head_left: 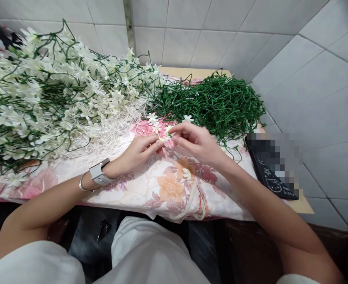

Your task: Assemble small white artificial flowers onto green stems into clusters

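My left hand (146, 150), with a watch and bangle at its wrist, pinches a small white artificial flower (167, 137) by its pale greenish base. From the other side my right hand (199, 142) closes thumb and forefinger at the same flower; its fingertips partly hide the contact. Loose white blossoms (152, 118) lie just beyond my fingers, and another blossom (188, 118) is behind my right knuckles. Close past both hands is a heap of green plastic stems (212, 102).
A large pile of white artificial flowers on green stems (73, 86) fills the left, with thin white pieces (103, 136) before it. A flowered cloth (150, 189) covers the table. One loose blossom (187, 173) lies nearer me. A black case (268, 169) sits right, by the tiled wall (318, 102).
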Motion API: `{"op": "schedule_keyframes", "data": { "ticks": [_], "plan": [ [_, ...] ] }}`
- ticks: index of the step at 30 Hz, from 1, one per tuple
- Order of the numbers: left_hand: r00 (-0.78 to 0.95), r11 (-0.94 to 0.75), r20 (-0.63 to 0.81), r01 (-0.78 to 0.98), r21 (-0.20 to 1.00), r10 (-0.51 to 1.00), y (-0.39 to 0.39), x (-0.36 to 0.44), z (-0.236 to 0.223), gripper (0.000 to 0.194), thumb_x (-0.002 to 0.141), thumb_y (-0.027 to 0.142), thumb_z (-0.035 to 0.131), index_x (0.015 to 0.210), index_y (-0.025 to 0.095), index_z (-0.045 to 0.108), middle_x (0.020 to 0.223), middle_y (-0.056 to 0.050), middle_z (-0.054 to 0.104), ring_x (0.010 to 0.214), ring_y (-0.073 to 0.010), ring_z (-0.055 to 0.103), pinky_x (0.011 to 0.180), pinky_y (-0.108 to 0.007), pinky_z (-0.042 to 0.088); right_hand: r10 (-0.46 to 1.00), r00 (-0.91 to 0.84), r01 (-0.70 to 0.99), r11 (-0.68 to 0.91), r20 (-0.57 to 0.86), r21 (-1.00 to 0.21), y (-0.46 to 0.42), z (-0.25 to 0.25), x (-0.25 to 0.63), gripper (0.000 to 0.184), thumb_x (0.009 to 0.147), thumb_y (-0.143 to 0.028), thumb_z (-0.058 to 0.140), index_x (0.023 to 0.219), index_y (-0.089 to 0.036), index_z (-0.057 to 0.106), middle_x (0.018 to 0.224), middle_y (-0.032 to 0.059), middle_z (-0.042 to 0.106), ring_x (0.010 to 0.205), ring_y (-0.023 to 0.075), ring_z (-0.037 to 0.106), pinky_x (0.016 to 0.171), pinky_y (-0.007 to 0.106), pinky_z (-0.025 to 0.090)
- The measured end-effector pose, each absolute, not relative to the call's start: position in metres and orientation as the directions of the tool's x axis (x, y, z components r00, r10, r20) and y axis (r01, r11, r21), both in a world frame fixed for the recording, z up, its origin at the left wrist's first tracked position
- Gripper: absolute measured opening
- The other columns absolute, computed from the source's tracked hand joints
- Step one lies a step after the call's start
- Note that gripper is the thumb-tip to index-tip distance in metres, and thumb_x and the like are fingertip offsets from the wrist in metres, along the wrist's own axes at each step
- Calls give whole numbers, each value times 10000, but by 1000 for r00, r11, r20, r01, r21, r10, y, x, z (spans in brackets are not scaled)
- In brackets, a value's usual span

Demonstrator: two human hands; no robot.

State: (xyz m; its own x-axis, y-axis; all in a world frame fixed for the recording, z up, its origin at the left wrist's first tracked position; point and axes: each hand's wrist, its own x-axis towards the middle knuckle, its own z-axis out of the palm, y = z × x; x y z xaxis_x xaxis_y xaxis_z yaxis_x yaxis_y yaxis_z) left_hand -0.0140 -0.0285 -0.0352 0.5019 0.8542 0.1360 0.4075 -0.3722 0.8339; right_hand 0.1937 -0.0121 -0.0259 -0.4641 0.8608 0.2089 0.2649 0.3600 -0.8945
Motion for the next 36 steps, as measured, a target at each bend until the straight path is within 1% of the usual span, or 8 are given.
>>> {"op": "schedule_keyframes", "data": {
  "ticks": [5,7,14,19,23,28,32,36],
  "plan": [
    [512,-388,123,450,804,850,-28,-14,-35,382,952,447,393,784,157,575,673,7,556,612,-109,489,576,-223,351,833,-504,246,392,228,-887,-17,-22,192,130,868,-244,574,951,-178,650,880,38,666,768,143,598,675,270,461],
    [519,-401,128,456,795,845,-28,-14,-35,388,951,455,390,791,158,583,672,7,555,615,-112,493,577,-222,354,826,-508,244,410,244,-879,-18,-21,192,119,868,-240,575,918,-177,663,896,42,681,803,156,614,700,278,468],
    [554,-453,143,476,754,820,-29,-16,-38,361,958,412,396,792,163,597,697,-2,596,624,-115,511,586,-226,350,845,-493,167,324,206,-931,-18,-23,192,115,830,-266,632,912,-186,639,800,19,663,720,138,618,657,265,484],
    [585,-508,168,483,713,793,-31,-14,-33,316,955,348,404,731,168,535,623,21,504,574,-100,442,559,-219,328,868,-467,208,295,170,-933,-18,-25,193,147,801,-312,669,768,-169,656,663,-3,623,564,101,537,530,238,427],
    [575,-510,177,490,707,799,-32,-12,-30,309,944,314,412,674,172,459,588,34,430,545,-94,389,535,-220,300,876,-438,211,319,202,-924,-21,-25,191,112,779,-270,679,740,-168,653,672,3,642,584,110,549,534,242,425],
    [593,-520,177,478,708,785,-34,-11,-27,297,933,270,411,652,176,423,580,37,410,536,-94,380,544,-226,298,871,-408,253,396,273,-883,-26,-32,186,97,787,-218,653,705,-172,628,660,1,643,595,113,554,561,249,429],
    [612,-523,147,498,692,777,-35,-11,-29,286,929,271,401,665,174,450,566,37,416,524,-96,386,551,-231,297,874,-399,294,409,277,-864,-28,-42,183,82,792,-194,623,712,-174,618,656,-1,633,592,114,541,570,257,420],
    [628,-550,149,511,661,763,-34,-12,-37,280,932,274,380,694,166,479,596,24,462,545,-100,427,565,-227,314,885,-394,249,362,247,-898,-28,-51,180,88,782,-191,616,697,-174,600,630,-12,599,566,104,511,550,251,407]
  ]
}}
